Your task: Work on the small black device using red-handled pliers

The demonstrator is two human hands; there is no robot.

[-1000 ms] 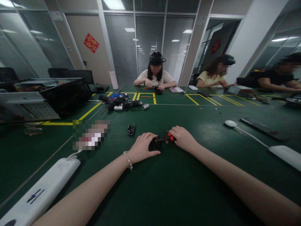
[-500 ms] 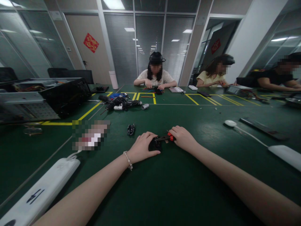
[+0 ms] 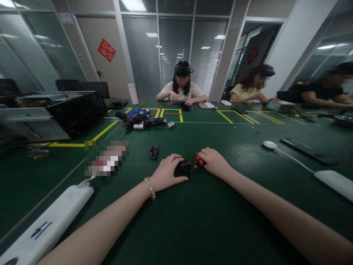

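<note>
Right hand grips red-handled black needle-nose pliers, left hand holds a small dark plastic part against the green tabletop; tips could skid off it into left fingers if the bite is shallow or the hold slack. Forearms reach forward, converging; left thumb and fingers curve around the part, right palm down, with a black ribbed piece farther off, to the left.

Gold characters on red sign, marking on white case; unreadable — both
</note>
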